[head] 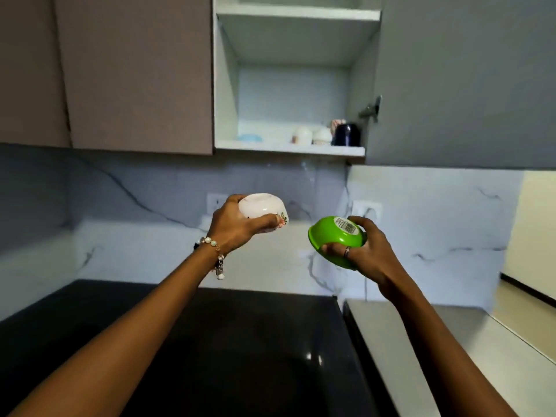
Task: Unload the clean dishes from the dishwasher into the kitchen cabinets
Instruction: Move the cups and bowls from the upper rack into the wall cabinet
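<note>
Overhead, open cabinet [296, 85]; black countertop [240, 341].

Black glossy countertop [228, 341] fills the lower centre, w/ a pale grey counter [469, 350] just beside it at right. Behind both, a white marble-look backsplash [150, 236] w/ dark veins carries 2 white wall sockets: 1 [217, 203] at centre-left, 1 [367, 209] at centre-right. Beige wall [538, 224] at far right.

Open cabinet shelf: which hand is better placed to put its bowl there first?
Probably the left hand: its white bowl is higher and below the shelf's bare left part. The right hand's green bowl sits lower.
</note>
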